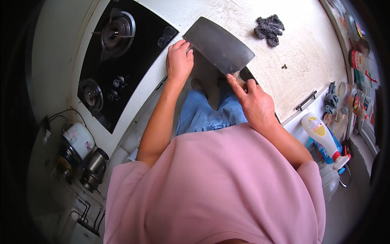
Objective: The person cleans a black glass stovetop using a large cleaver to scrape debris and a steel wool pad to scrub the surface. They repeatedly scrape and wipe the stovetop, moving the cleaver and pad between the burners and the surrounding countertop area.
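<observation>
A broad dark cleaver lies across the view in front of me, its blade partly over the pale countertop. My right hand is closed around its handle, with the index finger stretched toward the base of the blade. At the blade's far left corner is my left hand, fingertips against the edge there; whether they pinch it is hard to tell. A dark grey metal scouring pad rests on the countertop to the right of the blade.
Left of me is a black glass gas hob with two burners. A white spray bottle stands at the right, near several jars by the window. A small dark scrap lies on the countertop. A kettle is at lower left.
</observation>
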The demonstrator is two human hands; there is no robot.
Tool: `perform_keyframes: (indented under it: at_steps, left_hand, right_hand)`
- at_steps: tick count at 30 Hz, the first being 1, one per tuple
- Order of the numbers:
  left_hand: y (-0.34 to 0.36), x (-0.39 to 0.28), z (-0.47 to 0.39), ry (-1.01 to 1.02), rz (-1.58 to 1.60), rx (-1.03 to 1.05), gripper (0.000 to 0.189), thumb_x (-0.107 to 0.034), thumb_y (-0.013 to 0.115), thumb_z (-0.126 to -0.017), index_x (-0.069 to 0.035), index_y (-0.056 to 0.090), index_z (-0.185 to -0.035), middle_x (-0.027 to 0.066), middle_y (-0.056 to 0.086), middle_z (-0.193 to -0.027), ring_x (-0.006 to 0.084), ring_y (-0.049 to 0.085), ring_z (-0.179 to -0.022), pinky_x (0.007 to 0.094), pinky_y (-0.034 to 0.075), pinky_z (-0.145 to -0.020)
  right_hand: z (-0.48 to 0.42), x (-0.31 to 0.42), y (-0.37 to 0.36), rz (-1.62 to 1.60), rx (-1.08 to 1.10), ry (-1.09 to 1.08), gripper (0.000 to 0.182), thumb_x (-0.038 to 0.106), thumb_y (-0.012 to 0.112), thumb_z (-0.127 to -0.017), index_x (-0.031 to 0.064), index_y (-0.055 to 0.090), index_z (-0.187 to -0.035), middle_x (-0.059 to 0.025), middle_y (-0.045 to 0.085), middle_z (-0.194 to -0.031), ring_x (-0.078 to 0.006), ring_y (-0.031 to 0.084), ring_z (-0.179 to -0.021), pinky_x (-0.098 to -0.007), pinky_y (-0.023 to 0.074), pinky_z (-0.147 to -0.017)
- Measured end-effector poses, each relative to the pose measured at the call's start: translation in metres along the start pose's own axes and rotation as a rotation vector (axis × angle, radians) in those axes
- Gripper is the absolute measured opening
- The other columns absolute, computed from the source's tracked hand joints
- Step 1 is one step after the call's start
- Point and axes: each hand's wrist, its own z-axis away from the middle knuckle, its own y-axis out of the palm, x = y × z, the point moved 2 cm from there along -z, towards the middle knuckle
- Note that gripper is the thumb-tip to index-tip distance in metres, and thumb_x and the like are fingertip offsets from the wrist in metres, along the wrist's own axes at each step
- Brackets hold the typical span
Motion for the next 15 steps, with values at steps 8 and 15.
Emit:
perform_keyframes:
  at_steps: [8,15]
  left_hand:
    - [-0.006,0.006,0.006,-0.046,0.003,-0.004,0.03,-0.011,0.067,-0.085,0.002,0.069,-0.112,0.0168,0.065,-0.121,0.0347,0.059,-0.111,0.0395,0.047,-0.098]
    - [-0.016,0.019,0.015,-0.051,0.055,0.027,0.03,-0.011,0.067,-0.085,0.002,0.069,-0.112,0.017,0.065,-0.121,0.0348,0.06,-0.112,0.0391,0.047,-0.098]
  right_hand:
    - [-0.009,-0.011,-0.001,0.059,-0.027,-0.048,0.069,0.006,0.061,-0.079,0.0286,0.05,-0.144,-0.006,0.049,-0.085,-0.0176,0.055,-0.064,-0.0289,0.0504,-0.048]
    - [-0.011,0.023,0.015,0.091,-0.04,0.044,0.073,0.007,0.062,-0.078,0.0265,0.047,-0.147,-0.0065,0.049,-0.084,-0.0171,0.055,-0.062,-0.0279,0.048,-0.044]
